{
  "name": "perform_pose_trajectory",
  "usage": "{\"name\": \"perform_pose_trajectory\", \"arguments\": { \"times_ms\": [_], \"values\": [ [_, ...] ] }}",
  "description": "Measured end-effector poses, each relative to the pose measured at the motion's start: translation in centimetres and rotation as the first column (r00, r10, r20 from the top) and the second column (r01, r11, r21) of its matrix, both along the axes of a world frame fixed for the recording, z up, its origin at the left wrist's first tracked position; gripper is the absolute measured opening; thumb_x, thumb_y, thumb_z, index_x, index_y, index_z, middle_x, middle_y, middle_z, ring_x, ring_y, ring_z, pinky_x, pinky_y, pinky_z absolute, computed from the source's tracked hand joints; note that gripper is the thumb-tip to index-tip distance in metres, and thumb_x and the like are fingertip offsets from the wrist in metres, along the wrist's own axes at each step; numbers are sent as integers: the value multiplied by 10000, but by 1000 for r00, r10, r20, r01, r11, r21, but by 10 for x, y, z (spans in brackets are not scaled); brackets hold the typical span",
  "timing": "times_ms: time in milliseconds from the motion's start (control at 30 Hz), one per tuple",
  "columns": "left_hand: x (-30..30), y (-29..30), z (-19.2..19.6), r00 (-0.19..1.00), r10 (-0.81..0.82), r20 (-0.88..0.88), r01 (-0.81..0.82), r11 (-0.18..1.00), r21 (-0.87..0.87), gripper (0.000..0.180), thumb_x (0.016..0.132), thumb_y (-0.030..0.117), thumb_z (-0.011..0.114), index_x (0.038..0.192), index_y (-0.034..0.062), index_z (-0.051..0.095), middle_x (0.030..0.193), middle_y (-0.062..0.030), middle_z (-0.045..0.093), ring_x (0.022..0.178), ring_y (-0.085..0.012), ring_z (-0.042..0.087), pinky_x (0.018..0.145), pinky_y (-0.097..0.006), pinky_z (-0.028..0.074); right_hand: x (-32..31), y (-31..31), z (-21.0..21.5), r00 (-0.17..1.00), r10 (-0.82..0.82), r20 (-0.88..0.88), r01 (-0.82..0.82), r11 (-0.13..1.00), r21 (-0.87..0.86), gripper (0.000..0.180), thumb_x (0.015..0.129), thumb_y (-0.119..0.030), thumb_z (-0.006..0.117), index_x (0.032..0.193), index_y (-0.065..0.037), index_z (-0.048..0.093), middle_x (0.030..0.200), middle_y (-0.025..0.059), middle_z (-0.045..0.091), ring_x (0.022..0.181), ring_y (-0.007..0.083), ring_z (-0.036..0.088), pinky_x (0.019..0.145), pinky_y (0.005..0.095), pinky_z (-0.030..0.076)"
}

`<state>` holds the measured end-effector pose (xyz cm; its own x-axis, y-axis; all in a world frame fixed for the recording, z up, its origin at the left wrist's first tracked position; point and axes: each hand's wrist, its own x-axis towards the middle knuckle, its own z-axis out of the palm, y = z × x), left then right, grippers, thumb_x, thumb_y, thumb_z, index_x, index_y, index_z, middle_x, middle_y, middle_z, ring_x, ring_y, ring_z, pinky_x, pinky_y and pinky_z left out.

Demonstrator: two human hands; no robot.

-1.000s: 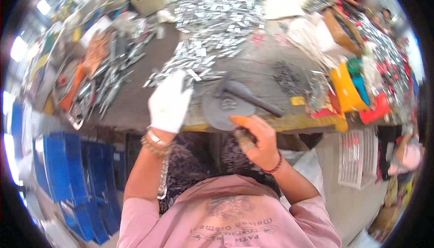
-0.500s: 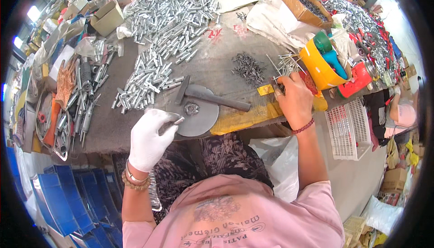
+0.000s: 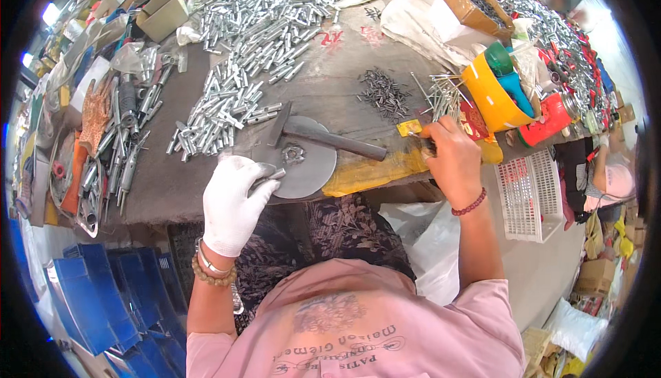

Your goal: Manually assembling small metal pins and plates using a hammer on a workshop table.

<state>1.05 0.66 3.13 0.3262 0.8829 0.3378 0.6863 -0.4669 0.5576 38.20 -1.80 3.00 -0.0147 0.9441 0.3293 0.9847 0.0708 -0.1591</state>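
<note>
My left hand (image 3: pixel 232 202), in a white glove, pinches a small silver metal part (image 3: pixel 270 173) at the edge of a round grey metal disc (image 3: pixel 296 165) on the workbench. A hammer (image 3: pixel 323 135) lies across the disc with its handle pointing right. My right hand (image 3: pixel 453 160) rests at the bench's right edge, its fingers closed on thin metal pins from a loose bundle (image 3: pixel 442 96). A small heap of dark short pins (image 3: pixel 383 93) lies just left of that bundle.
A big spread of silver metal cylinders (image 3: pixel 258 40) covers the bench's far side. Tools lie in a row at the left (image 3: pixel 120 147). Yellow, green and red containers (image 3: pixel 513 96) stand at the right, a white basket (image 3: pixel 530 195) hangs below, blue bins (image 3: pixel 103 295) sit lower left.
My right hand has left the disc and gone right to the pin bundle. My left hand has come down to the disc's edge with a silver part in it.
</note>
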Motion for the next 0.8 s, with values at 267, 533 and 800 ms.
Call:
{"name": "perform_pose_trajectory", "arguments": {
  "times_ms": [267, 533, 800],
  "values": [
    [0, -4, -2, 1000, -6, 24, 6, 1000, 7, 211, 816, 69, 848, 1014, 48, 778, 938, -113, 689, 955, -310, 660, 865, -402, 532, -32, -1, 20, 934, 260, -244, -261, 965, 32, 319, 730, -32, 846, 998, -81, 681, 1019, 79, 692, 941, 327, 707, 791, 445, 569],
    [1, -3, -9, 999, -22, 31, 21, 999, 39, 165, 848, 107, 845, 994, 65, 780, 935, -87, 687, 938, -290, 657, 866, -398, 528, -104, 13, 14, 721, 610, -329, -579, 791, 198, 336, 769, 37, 706, 1087, -58, 758, 950, 96, 674, 886, 321, 664, 777, 419, 561],
    [2, -6, -4, 998, 0, 55, -1, 1000, 12, 164, 851, 100, 839, 1009, 80, 801, 936, -81, 688, 931, -285, 663, 865, -385, 529, -124, 24, 4, 713, 675, -191, -655, 738, 161, 327, 745, 16, 750, 1059, -72, 739, 970, 59, 629, 887, 280, 638, 799, 408, 554]
  ]
}}
